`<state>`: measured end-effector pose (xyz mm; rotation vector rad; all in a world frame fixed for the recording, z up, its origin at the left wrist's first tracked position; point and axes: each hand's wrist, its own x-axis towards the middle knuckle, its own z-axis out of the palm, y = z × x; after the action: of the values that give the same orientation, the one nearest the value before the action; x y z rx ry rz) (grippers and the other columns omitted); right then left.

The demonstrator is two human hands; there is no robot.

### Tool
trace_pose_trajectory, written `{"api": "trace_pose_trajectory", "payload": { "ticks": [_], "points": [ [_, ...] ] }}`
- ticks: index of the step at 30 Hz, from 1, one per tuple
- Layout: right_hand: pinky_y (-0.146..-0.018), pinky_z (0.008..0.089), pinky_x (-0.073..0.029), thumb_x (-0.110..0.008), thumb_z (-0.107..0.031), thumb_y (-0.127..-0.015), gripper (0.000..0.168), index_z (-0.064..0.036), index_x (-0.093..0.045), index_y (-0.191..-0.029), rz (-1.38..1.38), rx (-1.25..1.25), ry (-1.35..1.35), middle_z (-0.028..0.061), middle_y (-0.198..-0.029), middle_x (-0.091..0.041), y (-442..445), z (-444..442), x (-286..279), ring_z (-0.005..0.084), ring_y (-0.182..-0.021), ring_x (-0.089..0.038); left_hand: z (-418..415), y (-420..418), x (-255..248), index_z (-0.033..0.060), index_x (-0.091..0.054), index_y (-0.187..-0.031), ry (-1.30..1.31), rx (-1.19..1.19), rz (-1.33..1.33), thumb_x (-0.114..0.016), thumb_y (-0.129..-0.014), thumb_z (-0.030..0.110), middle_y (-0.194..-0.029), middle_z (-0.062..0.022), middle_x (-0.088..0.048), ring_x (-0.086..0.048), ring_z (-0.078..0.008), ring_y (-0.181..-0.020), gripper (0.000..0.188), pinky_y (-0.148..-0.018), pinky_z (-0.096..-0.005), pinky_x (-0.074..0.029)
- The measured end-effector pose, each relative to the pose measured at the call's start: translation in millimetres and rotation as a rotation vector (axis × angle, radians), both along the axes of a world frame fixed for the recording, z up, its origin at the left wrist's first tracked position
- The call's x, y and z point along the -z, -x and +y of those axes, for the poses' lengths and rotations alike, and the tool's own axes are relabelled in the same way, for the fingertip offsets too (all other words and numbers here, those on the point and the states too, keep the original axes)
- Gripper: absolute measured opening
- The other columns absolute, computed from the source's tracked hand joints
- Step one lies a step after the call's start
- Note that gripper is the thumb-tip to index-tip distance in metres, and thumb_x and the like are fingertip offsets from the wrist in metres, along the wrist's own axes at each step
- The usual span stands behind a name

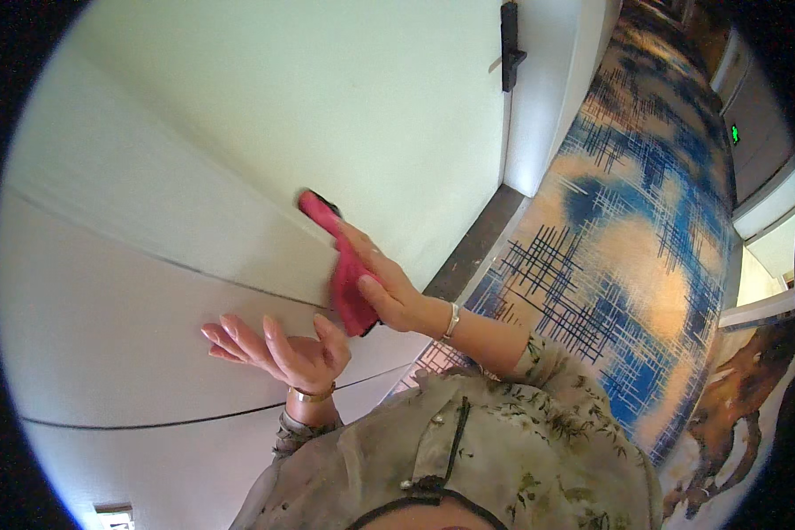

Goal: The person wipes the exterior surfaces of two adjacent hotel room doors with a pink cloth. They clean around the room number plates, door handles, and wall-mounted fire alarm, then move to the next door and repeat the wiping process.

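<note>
A red cloth [351, 281] with dark edging is held in my right hand [391, 285]. Its upper end pokes out past my fingertips. The cloth lies against or just before the pale surface around the door [397, 112]; I cannot tell whether it is pressed on it. My left hand [305, 351] is turned palm up, lower and to the left. Its fingers are spread and hold nothing, in front of the light wall panel [139, 318]. Both wrists carry bracelets.
A black lever door handle [511, 50] is mounted near the door's far edge. A dark threshold [470, 245] borders the blue and beige patterned carpet [609, 265] of a corridor. Farther off glows a green sign [735, 134]. At lower right is a brown-and-white picture or decorated surface [729, 424].
</note>
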<state>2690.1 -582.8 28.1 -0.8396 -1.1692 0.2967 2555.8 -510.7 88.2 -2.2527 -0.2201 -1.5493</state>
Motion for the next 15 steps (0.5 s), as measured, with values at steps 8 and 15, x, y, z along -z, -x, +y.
{"api": "trace_pose_trajectory", "payload": {
  "ticks": [8,15],
  "points": [
    [-0.111,0.0324,-0.011,-0.03,-0.034,-0.097,0.057,-0.002,-0.018,-0.142,0.038,-0.309,0.116,0.014,-0.149,-0.017,-34,12,0,0.0255,-0.137,-0.016,0,11,11,0.0046,-0.03,-0.134,-0.028,-0.038,0.099,-0.052,-0.08,0.021,-0.143,-0.0273,-0.02,-0.012,-0.0536,-0.131,0.06,-0.104,-0.0615,0.005],
    [-0.111,0.0333,-0.013,-0.039,-0.025,-0.094,0.059,-0.001,-0.015,-0.143,-0.084,-0.194,0.373,0.0168,-0.149,-0.015,-32,13,113,0.024,-0.138,-0.016,1,5,3,0.0051,-0.028,-0.135,-0.065,-0.081,0.109,-0.05,-0.081,0.021,-0.142,-0.0298,-0.021,-0.014,-0.053,-0.131,0.061,-0.104,-0.0611,0.005]
  ]
}}
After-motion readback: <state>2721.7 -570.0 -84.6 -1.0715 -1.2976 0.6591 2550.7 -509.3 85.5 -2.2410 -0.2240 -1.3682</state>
